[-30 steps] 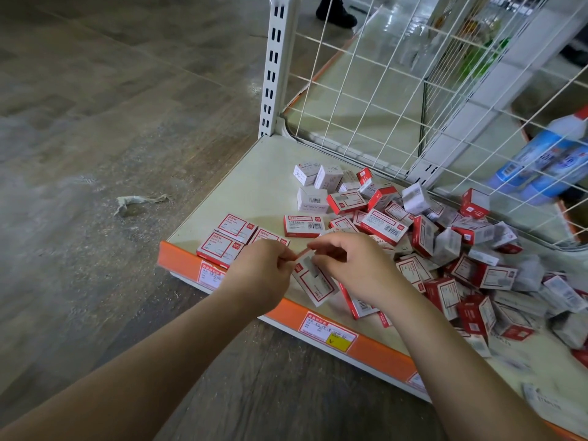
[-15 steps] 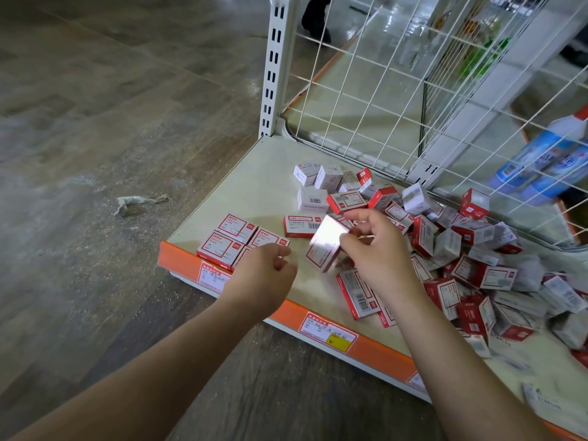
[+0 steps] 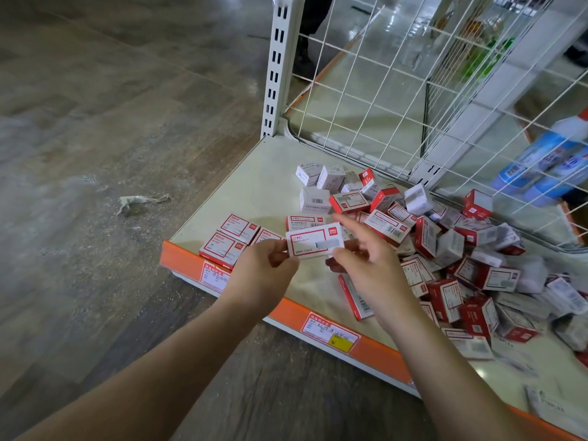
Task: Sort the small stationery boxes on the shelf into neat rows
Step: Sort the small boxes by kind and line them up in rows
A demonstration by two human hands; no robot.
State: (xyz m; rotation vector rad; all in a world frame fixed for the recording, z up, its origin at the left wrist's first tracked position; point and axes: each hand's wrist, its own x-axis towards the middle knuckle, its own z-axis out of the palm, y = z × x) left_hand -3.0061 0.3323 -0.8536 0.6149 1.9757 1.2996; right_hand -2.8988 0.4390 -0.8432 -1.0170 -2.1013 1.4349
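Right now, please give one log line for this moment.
left hand: pinches flat red-and-white cardboard box | right hand: touches it | red-and-white box pile: unsorted

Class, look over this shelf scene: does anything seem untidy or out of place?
Yes. The heap of boxes on the shelf lies jumbled, tilted every way, unlike the flat boxes at its front corner. A crumpled scrap lies on the floor left of the shelf.

The held box shows a red "deli" logo; other print is illegible.
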